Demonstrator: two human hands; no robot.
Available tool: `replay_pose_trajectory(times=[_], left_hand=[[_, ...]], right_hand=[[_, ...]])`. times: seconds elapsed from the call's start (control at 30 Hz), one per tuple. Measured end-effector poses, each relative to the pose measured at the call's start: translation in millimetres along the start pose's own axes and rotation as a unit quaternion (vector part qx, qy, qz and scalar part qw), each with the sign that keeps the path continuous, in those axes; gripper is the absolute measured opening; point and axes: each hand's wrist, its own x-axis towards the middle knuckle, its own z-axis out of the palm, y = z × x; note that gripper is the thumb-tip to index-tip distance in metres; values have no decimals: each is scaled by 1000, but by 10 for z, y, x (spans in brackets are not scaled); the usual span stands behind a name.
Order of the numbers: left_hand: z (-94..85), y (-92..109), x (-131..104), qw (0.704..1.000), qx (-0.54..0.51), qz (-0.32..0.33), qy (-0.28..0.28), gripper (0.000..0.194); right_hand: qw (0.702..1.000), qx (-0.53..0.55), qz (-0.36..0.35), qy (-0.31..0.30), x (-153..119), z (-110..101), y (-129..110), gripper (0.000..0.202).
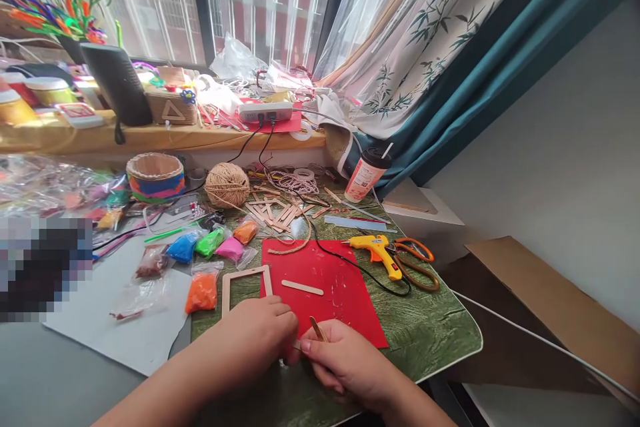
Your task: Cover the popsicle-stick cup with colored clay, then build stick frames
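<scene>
My right hand [347,360] is closed in a pinch around a wooden craft stick [315,327], whose end pokes up between thumb and fingers. Close against it on the left, my left hand [267,327] is closed too, back of the hand upward; what its fingertips grip is hidden. Both hands meet over the near edge of a red sheet [345,300]. Another craft stick [303,287] lies flat on that sheet. A rectangular craft-stick frame [226,290] lies just beyond my left hand, which covers part of it.
A yellow glue gun [377,253] and orange-handled scissors [417,250] lie at the right. Loose craft sticks [280,213], a twine ball [227,185] and a lidded cup [367,175] stand farther back. Bagged coloured clay [203,290] lies left. The table's edge [467,350] curves at right.
</scene>
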Motion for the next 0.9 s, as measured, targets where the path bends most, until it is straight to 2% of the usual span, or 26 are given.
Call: replay_pose_trajectory(times=[0.17,0.43,0.6,0.73,0.8,0.9], left_hand=[[76,-56,11,997,67,30,27,16],[13,-16,10,999,2,-5,41,10],[-94,38,-16,994,-89,-59,40,14],[-200,25,-44,968,-235,-89,11,21],[-229,-3,-51,956,-275,-100,23,28],[-235,-65,-49,950,-285,-111,58,35]], right_hand=[[998,-44,-24,25,31,28,43,55],[999,-38,-22,29,35,2,53,54],[999,-5,-37,30,22,-25,33,54],[993,111,-30,-4,-17,-113,8,50],[986,161,-30,-23,-29,-161,4,45],[982,177,-42,-47,-25,-206,15,41]])
